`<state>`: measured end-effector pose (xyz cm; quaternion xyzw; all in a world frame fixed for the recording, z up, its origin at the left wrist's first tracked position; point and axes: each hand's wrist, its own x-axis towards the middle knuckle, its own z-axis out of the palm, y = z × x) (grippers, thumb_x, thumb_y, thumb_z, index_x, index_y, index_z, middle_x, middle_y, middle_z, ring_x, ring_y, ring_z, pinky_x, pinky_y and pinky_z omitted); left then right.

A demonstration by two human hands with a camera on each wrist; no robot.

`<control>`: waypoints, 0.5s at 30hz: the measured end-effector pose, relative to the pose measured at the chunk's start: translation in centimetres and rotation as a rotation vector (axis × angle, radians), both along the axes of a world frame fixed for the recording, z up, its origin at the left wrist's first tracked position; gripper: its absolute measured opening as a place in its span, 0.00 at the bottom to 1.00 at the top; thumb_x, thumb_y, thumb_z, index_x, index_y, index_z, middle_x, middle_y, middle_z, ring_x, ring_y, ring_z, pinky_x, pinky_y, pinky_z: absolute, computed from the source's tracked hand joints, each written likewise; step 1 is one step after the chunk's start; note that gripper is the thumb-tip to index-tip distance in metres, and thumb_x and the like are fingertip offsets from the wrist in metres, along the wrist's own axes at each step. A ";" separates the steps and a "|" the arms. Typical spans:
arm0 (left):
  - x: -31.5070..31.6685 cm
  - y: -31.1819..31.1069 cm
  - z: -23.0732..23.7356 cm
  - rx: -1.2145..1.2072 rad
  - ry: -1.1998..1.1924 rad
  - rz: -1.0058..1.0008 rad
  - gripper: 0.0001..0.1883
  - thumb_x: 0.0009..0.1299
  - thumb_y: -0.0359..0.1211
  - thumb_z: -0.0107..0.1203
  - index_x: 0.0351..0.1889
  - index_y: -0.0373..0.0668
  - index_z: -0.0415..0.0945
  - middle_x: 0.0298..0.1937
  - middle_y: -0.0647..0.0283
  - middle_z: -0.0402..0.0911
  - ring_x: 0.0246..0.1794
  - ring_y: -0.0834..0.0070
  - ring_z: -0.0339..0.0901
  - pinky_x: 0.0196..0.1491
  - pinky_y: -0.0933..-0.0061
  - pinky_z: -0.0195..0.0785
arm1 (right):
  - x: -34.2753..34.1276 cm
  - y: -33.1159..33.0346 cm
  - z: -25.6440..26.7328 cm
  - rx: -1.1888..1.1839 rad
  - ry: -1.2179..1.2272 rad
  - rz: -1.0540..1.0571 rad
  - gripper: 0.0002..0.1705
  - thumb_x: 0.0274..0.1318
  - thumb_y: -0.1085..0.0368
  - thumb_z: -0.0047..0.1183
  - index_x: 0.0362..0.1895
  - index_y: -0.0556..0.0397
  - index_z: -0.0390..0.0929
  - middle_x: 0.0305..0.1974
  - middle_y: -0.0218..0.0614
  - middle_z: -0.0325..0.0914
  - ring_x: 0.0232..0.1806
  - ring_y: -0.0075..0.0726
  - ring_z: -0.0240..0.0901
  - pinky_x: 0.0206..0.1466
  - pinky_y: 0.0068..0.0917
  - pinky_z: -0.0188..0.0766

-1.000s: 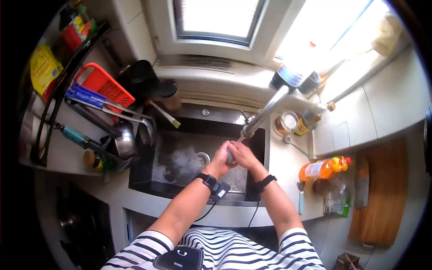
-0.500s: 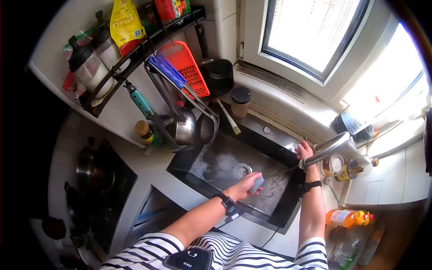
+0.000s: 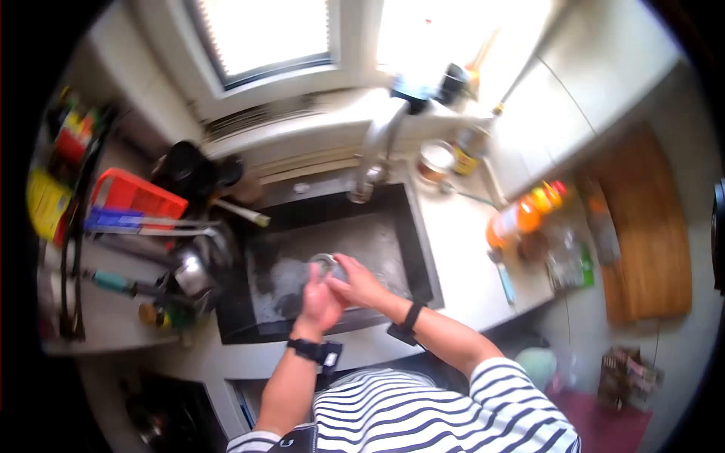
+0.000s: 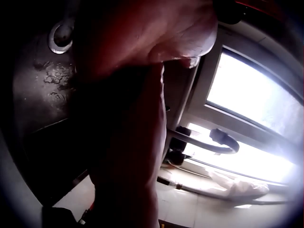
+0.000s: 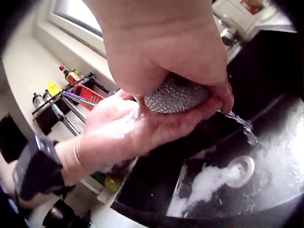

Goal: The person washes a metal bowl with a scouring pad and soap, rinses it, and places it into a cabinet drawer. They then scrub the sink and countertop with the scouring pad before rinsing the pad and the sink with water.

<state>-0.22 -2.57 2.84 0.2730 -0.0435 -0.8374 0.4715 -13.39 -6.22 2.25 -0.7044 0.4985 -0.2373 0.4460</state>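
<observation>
In the head view both hands meet over the dark sink, near its drain. Between them is a grey, rough-textured scrubbing sponge, best seen in the right wrist view. My right hand grips it from above, its fingers curled over it. My left hand holds it from below, palm up and wet, partly overlapped by the right. Water falls from the hands. White foam lies beside the drain ring. In the left wrist view the hand is dark and hides the sponge.
The faucet rises behind the sink. Left of it hang a red basket and several utensils. Jars stand at the back right, with an orange bottle and a wooden cutting board further right.
My right hand has left the faucet area and joined the left hand on the sponge. Half a second ago only the left held it; the head view has also turned right.
</observation>
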 end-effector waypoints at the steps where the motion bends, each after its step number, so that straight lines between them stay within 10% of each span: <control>1: 1.3 0.5 0.3 -0.099 -0.002 -0.075 0.38 0.72 0.64 0.35 0.69 0.45 0.56 0.63 0.58 0.70 0.64 0.64 0.66 0.67 0.57 0.54 | -0.6 0.1 2.0 -0.032 -0.060 -0.005 0.37 0.53 0.56 0.56 0.65 0.56 0.62 0.61 0.53 0.65 0.61 0.57 0.65 0.63 0.39 0.65; 9: 7.6 2.2 7.3 -0.288 -0.743 -0.161 0.27 0.76 0.48 0.44 0.66 0.41 0.61 0.59 0.57 0.75 0.52 0.71 0.76 0.55 0.73 0.66 | -1.3 1.1 6.2 -0.517 -0.346 -0.340 0.27 0.46 0.71 0.56 0.56 0.57 0.70 0.53 0.51 0.71 0.52 0.58 0.71 0.55 0.39 0.71; 12: 10.5 3.3 5.3 -0.194 -0.840 -0.137 0.27 0.76 0.49 0.44 0.66 0.41 0.62 0.60 0.59 0.74 0.52 0.72 0.76 0.53 0.73 0.65 | -3.1 0.8 -5.7 0.260 0.544 0.398 0.30 0.48 0.70 0.53 0.59 0.54 0.67 0.54 0.52 0.71 0.52 0.60 0.73 0.54 0.43 0.71; 15: 11.8 5.6 4.7 -0.180 -0.993 -0.117 0.28 0.76 0.49 0.44 0.66 0.42 0.62 0.61 0.59 0.74 0.52 0.71 0.75 0.53 0.69 0.63 | -4.5 3.1 -4.9 0.116 0.260 0.019 0.28 0.48 0.67 0.55 0.57 0.53 0.67 0.51 0.54 0.71 0.53 0.59 0.71 0.55 0.44 0.70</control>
